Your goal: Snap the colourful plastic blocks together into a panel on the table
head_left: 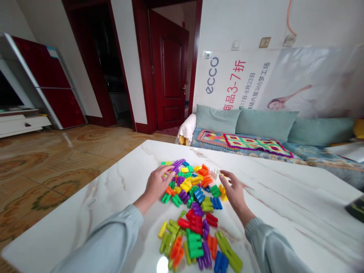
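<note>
My left hand (159, 182) is at the left edge of a loose pile of plastic building blocks. Its thumb and fingertips close on a purple building block (178, 165). On the pile's right side is my right hand (233, 189), fingers apart and holding nothing that I can make out. Its fingertips are close to a white block (214, 171), with a yellow block (223, 193) below the thumb side. Between the hands lie orange blocks (205, 176), a blue block (199, 195) and several green, yellow and purple ones.
A second group of blocks lies closer to me, with a green block (195, 244), red blocks (195, 222) and a long olive block (229, 252). All rest on a white marbled table (284, 212). Beyond it stands a sofa (305, 149) with cushions. A dark object (355, 208) sits at the right edge.
</note>
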Available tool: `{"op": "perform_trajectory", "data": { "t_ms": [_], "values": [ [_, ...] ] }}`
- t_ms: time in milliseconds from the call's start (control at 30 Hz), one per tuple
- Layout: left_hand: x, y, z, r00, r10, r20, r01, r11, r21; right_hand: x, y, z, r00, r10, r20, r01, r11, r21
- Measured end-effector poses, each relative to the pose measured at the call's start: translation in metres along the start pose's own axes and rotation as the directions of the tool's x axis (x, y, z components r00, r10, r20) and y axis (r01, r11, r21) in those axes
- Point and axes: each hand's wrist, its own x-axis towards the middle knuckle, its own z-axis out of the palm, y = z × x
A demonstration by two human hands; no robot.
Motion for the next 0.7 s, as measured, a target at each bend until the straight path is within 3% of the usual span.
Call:
{"op": "perform_trajectory", "data": {
  "t_ms": [67, 100, 167, 267, 367, 467, 567, 700],
  "values": [
    [0.026, -0.040, 0.003, 0.993, -0.050, -0.107, 0.067, 0.986, 0.152, 0.023, 0.036, 0.006, 0.999, 0.032, -0.019, -0.033, 0.996, -0.080],
    [0.038, -0.058, 0.007, 0.989, -0.111, -0.100, 0.130, 0.971, 0.201, 0.032, 0.051, 0.011, 0.998, 0.066, 0.007, -0.065, 0.994, -0.091],
    [0.057, -0.088, 0.017, 0.963, -0.269, -0.033, 0.269, 0.938, 0.219, 0.046, 0.073, 0.020, 0.990, 0.113, 0.084, -0.104, 0.989, -0.102],
    [0.080, -0.110, 0.040, 0.940, -0.330, 0.084, 0.312, 0.933, 0.178, 0.053, 0.083, 0.029, 0.972, 0.084, 0.219, -0.052, 0.988, -0.148],
    [0.097, -0.107, 0.065, 0.941, -0.253, 0.224, 0.240, 0.967, 0.084, 0.050, 0.077, 0.028, 0.930, 0.010, 0.368, 0.045, 0.989, -0.140],
    [0.105, -0.092, 0.086, 0.918, -0.139, 0.373, 0.191, 0.976, -0.107, 0.044, 0.067, 0.021, 0.885, -0.051, 0.463, 0.085, 0.995, -0.053],
    [0.102, -0.075, 0.098, 0.866, -0.009, 0.499, 0.239, 0.885, -0.399, 0.039, 0.061, 0.015, 0.866, -0.092, 0.491, 0.043, 0.993, 0.110],
    [0.089, -0.058, 0.104, 0.800, 0.080, 0.595, 0.348, 0.745, -0.569, 0.032, 0.052, 0.015, 0.848, -0.115, 0.517, -0.099, 0.924, 0.369]
  ]
}}
